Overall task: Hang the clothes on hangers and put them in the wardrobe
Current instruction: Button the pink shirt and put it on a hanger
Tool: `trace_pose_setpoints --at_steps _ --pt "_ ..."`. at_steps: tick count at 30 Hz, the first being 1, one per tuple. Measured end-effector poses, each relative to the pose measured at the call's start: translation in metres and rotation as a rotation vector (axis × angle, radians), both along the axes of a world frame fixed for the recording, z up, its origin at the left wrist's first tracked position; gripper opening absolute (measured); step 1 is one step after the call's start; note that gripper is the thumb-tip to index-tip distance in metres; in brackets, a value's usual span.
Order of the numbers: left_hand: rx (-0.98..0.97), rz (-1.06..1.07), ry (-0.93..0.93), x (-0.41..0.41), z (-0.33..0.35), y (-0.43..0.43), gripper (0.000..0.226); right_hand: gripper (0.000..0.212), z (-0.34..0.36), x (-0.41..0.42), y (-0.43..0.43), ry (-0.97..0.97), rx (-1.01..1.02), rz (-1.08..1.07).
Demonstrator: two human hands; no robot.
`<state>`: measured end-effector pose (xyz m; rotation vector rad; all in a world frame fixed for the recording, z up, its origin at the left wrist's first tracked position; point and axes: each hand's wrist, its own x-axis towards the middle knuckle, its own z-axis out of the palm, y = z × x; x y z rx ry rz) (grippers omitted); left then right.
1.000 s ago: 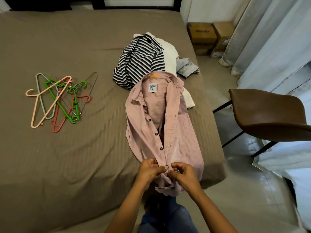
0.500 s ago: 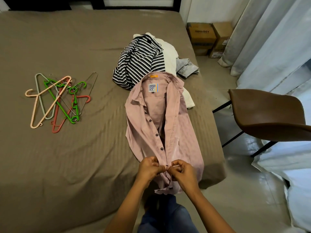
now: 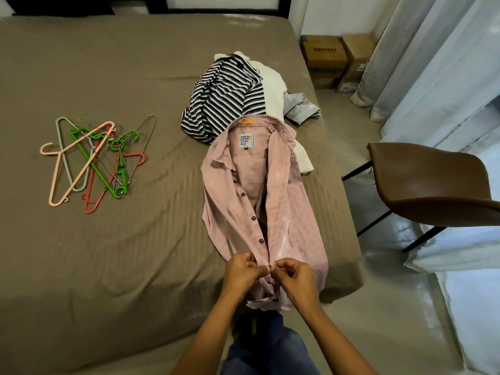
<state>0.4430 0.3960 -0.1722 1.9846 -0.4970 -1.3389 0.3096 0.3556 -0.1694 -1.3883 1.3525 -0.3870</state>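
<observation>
A pink button-up shirt point(image 3: 286, 207) lies face up on the bed, collar away from me, its upper buttons undone. My left hand point(image 3: 240, 273) pinches the left front edge near the hem. My right hand point(image 3: 293, 276) pinches the right front edge, and the two hands meet at the placket. Behind the collar sits a pile with a black-and-white striped shirt point(image 3: 224, 101), a white garment point(image 3: 273, 85) and a grey garment point(image 3: 300, 108). Several plastic and wire hangers point(image 3: 92, 161) lie tangled at the left of the bed.
The bed point(image 3: 108, 253) has a brown sheet; its right edge runs beside the shirt. A brown chair point(image 3: 430, 182) stands on the floor at the right. Cardboard boxes point(image 3: 335, 60) sit in the far corner, beside pale curtains point(image 3: 433, 63).
Both hands stay pinched together on the shirt's lower placket, shifting slightly up it. The shirt and the rest have not moved.
</observation>
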Motion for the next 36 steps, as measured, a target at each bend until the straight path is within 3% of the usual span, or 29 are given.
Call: trace_pose_setpoints --at_steps 3,8,11,14,18,27,33,36 --pt "0.009 0.061 0.016 -0.002 0.002 0.0 0.033 0.016 0.003 -0.003 0.002 0.003 -0.008 0.047" --pt "0.034 0.17 0.145 -0.006 0.004 -0.002 0.014 0.016 0.007 0.0 0.003 -0.038 -0.022 0.024" --pt "0.068 0.233 0.219 -0.007 0.004 -0.002 0.018 0.007 0.007 0.004 0.007 -0.036 -0.021 -0.039" --pt "0.078 0.31 0.326 -0.008 0.006 -0.003 0.006 0.009 0.007 0.007 0.007 -0.035 -0.047 -0.056" --pt "0.07 0.436 0.431 -0.012 0.008 -0.005 0.007 0.015 0.007 0.01 0.008 0.033 -0.124 -0.034" --pt "0.146 0.383 0.3 -0.016 0.004 -0.013 0.01 0.01 -0.016 0.014 0.015 0.184 -0.195 -0.04" --pt "0.185 0.462 0.424 -0.015 0.005 -0.013 0.012 0.006 -0.016 0.015 0.021 0.212 -0.487 0.01" --pt "0.168 0.421 0.35 -0.016 0.008 -0.01 0.019 0.012 -0.02 0.009 0.021 0.191 -0.605 0.07"
